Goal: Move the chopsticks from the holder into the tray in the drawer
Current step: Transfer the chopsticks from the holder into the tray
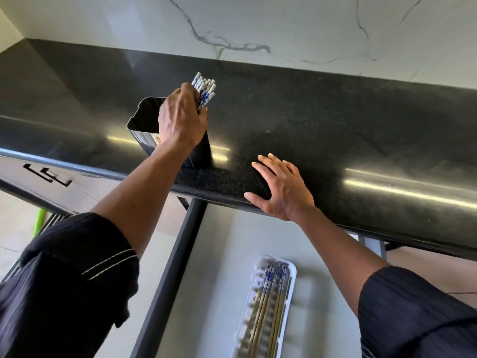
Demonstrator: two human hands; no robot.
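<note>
A black rectangular holder (145, 117) stands near the front edge of the dark counter. A bundle of chopsticks (205, 90) with blue-and-white patterned tops sticks out of it. My left hand (180, 120) reaches over the holder and is closed around the bundle just below the tops. My right hand (281, 187) lies flat with fingers spread on the counter's front edge, holding nothing. Below, in the open drawer, a white slotted tray (289, 280) holds several chopsticks (268, 298) lying lengthwise, patterned ends toward the counter.
The glossy black counter (335, 130) runs across the view, backed by a white marble wall (258, 27). The drawer's pale floor (214, 267) lies left of the tray, bounded by a dark drawer side (170, 275). Cabinet fronts (49, 177) sit at the left.
</note>
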